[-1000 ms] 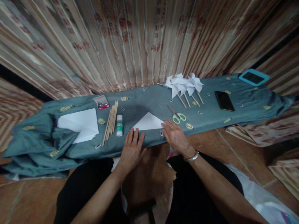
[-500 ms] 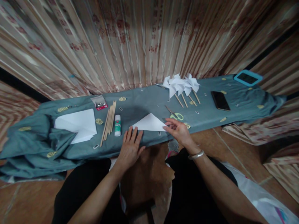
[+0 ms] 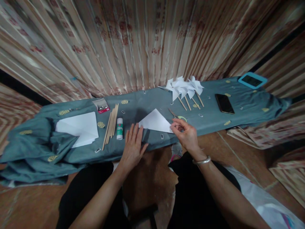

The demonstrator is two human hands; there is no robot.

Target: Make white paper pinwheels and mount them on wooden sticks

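Observation:
A white sheet of paper folded into a triangle [image 3: 156, 121] lies near the front edge of the cloth, its point facing away from me. My left hand [image 3: 132, 144] rests flat at the paper's left corner, fingers stretched out. At the right corner my right hand [image 3: 186, 133] pinches the paper between thumb and fingers. Just beyond that hand are scissors [image 3: 182, 118] with green handles, partly covered by it. A glue stick [image 3: 119, 128] stands or lies left of the paper; beside it is a bundle of wooden sticks [image 3: 111, 125].
White paper pinwheels [image 3: 183, 87] on sticks lie at the back. To their right are a black phone [image 3: 224, 103] and a blue-framed device [image 3: 252, 80]. At left are a stack of white paper [image 3: 78, 128] and a small box of pins [image 3: 103, 105]. A curtain hangs behind.
The right corner of the folded paper has shifted slightly right with my right hand, whose fingers now cover part of the scissors' handles. The triangle's tip is a little farther away.

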